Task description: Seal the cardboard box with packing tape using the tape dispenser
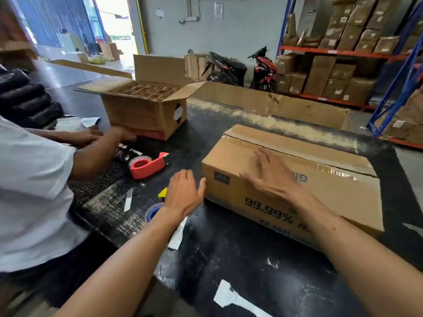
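A closed cardboard box [320,179] lies on the black table [229,259], clear tape running along its top seam. My right hand [272,177] rests flat on the box's near top edge, fingers spread, holding nothing. My left hand [183,193] is open against the box's left end, thumb touching the corner. A red tape dispenser [148,164] lies on the table to the left, apart from both hands. A second roll of tape with a blue core [153,211] shows partly from under my left wrist.
A person in a white shirt [32,191] stands at the left, hands on an open box with dividers [146,106]. A long cardboard sheet [274,104] borders the table's far side. Shelves of cartons [343,53] and two motorbikes [242,67] stand behind.
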Motion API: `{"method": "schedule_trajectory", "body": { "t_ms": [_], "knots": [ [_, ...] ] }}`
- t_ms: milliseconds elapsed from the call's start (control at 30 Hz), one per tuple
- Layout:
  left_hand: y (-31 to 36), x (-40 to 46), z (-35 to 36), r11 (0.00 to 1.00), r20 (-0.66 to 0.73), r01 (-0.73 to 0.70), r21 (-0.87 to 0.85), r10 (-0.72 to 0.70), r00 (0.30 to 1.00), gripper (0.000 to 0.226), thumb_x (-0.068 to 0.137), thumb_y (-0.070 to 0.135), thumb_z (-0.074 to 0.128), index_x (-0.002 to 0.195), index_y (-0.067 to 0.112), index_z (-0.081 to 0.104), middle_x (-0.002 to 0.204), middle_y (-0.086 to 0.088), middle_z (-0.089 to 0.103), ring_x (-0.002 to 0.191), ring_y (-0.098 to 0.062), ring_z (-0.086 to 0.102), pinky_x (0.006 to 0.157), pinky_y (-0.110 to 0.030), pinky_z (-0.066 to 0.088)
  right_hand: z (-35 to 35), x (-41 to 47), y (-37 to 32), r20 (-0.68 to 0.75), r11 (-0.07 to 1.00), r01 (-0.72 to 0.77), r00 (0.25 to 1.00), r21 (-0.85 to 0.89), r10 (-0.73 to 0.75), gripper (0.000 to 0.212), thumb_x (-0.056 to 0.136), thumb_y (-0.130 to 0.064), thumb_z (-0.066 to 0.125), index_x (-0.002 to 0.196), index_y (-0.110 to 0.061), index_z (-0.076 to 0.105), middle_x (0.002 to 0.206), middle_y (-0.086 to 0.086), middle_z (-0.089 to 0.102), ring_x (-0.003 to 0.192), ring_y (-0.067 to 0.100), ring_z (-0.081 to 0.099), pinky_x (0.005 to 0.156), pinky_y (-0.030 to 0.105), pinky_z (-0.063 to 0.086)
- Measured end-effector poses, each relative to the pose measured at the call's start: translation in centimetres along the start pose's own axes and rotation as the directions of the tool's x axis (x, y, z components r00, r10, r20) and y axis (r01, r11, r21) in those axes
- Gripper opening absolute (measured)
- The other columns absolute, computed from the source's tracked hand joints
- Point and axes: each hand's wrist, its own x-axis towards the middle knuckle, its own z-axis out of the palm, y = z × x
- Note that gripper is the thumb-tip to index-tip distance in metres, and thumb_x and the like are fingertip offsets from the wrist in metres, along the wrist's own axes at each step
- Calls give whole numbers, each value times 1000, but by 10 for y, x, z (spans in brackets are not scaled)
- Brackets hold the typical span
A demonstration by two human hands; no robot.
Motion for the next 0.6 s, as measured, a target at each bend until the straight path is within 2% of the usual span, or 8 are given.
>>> {"method": "schedule_trajectory", "body": {
  "t_ms": [33,133,233,300,367,433,467,600],
  "knots": [
    [-7,-7,1,998,-8,53,44,-53,999,55,95,46,39,100,-3,62,97,-24,64,91,-42,60,80,-46,47,6,2,-1,11,999,2,1000,-32,-2,97,86,-80,35,158,-17,18,167,5,14,152,24,16,124,44,14],
    [-30,-31,8,949,119,220,225,-251,961,53,97,45,44,107,-4,62,104,-23,62,96,-39,56,84,-46,44,17,4,-3,71,988,9,997,-152,2,99,86,-83,25,158,-17,18,167,5,14,151,26,18,123,44,14],
    [-41,-51,22,912,193,213,351,-293,936,59,97,53,40,115,-1,57,111,-19,59,100,-33,58,88,-41,44,21,8,-4,93,988,5,996,-153,10,96,87,-82,26,159,-18,16,167,4,13,151,25,17,123,43,13],
    [-43,-55,30,909,203,216,358,-301,932,56,96,51,47,119,0,52,114,-17,55,97,-29,61,82,-36,49,20,10,-4,96,988,-3,995,-156,18,96,87,-82,27,158,-19,17,167,3,14,151,25,17,124,43,13],
    [-41,-55,30,901,218,267,342,-352,910,50,93,44,55,118,1,51,114,-16,54,86,-25,65,67,-31,51,22,13,-2,103,986,-5,994,-165,23,98,86,-84,27,158,-20,17,167,3,15,151,25,18,124,44,14],
    [-41,-59,33,906,217,317,279,-381,899,42,91,34,62,114,0,54,114,-18,53,69,-24,66,49,-30,44,24,14,-2,99,984,-2,995,-179,20,99,84,-86,26,158,-20,18,167,3,16,150,26,20,123,45,17],
    [-41,-61,35,912,228,329,246,-385,894,38,92,26,61,116,-1,52,117,-21,51,63,-27,66,45,-32,39,25,14,-1,91,983,-2,996,-186,19,100,84,-86,25,158,-20,18,166,3,17,150,26,21,123,46,18],
    [-44,-64,35,942,261,309,129,-333,906,25,98,7,48,120,-4,46,128,-26,40,61,-39,62,47,-40,36,26,14,-1,75,980,5,997,-197,10,100,84,-87,25,158,-20,18,166,3,18,150,26,22,123,47,19]
  ]
}}
